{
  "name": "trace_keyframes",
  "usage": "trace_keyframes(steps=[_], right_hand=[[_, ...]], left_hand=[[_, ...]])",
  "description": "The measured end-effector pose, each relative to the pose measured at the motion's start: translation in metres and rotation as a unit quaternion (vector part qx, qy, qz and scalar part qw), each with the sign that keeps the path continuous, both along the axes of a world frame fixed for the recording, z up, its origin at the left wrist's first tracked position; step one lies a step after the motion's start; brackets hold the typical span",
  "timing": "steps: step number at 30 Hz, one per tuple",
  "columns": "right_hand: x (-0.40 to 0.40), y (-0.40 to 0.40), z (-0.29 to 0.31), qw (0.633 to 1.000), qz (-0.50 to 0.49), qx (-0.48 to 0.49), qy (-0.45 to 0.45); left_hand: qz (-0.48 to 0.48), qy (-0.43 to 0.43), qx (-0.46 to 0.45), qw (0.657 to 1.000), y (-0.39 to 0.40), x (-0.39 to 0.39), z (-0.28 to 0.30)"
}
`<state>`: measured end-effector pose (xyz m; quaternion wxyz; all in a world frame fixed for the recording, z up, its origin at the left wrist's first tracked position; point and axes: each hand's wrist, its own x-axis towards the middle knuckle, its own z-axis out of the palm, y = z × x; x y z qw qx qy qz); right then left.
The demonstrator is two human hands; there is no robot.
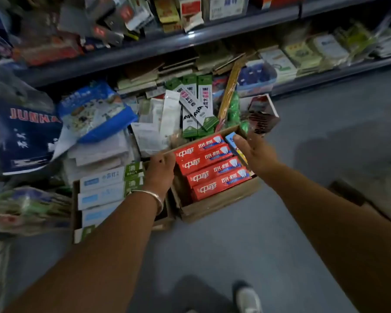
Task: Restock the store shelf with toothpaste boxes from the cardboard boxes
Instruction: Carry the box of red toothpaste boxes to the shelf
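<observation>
Floor-level shot, going left to right. Navy bag with red lettering sits far left, next to a blue packet. Then comes a cardboard box holding white-and-green toothpaste boxes. Left hand, silver bangle on the wrist, hangs between the two cartons with fingers curled down at the left edge of the second cardboard box; can't tell if it's actually gripping that rim. Inside this one, four red toothpaste boxes lie side by side. Right hand is at the box's far right corner, fingers round a blue box. Green-and-white cartons are piled on the bottom store shelf behind.
</observation>
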<state>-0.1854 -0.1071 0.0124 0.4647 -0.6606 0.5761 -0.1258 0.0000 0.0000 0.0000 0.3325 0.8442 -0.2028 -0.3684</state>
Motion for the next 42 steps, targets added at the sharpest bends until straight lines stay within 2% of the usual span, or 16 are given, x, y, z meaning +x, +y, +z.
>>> trace_keyframes(steps=[5, 12, 16, 23, 29, 34, 42], right_hand=[[-0.005, -0.031, -0.056, 0.998, 0.013, -0.002, 0.062], [-0.01, -0.075, -0.124, 0.983, 0.036, -0.063, 0.166], [-0.007, -0.086, -0.148, 0.988, -0.004, -0.024, 0.154], [-0.004, -0.1, -0.169, 0.976, -0.008, -0.022, 0.215], [-0.001, -0.113, -0.187, 0.966, -0.03, -0.029, 0.254], [-0.002, -0.124, -0.19, 0.963, -0.005, -0.03, 0.266], [0.0, -0.129, -0.183, 0.96, 0.044, -0.028, 0.275]], left_hand=[[0.063, -0.023, 0.034, 0.997, -0.017, -0.006, -0.061], [0.141, -0.099, 0.166, 0.971, -0.043, -0.015, -0.125], [0.152, -0.111, 0.214, 0.958, -0.051, -0.016, -0.14], [0.196, -0.105, 0.225, 0.949, -0.059, -0.012, -0.156], [0.17, -0.131, 0.254, 0.943, -0.057, 0.001, -0.176], [0.167, -0.146, 0.244, 0.944, -0.054, 0.007, -0.187], [0.216, -0.129, 0.21, 0.945, -0.054, 0.004, -0.188]])
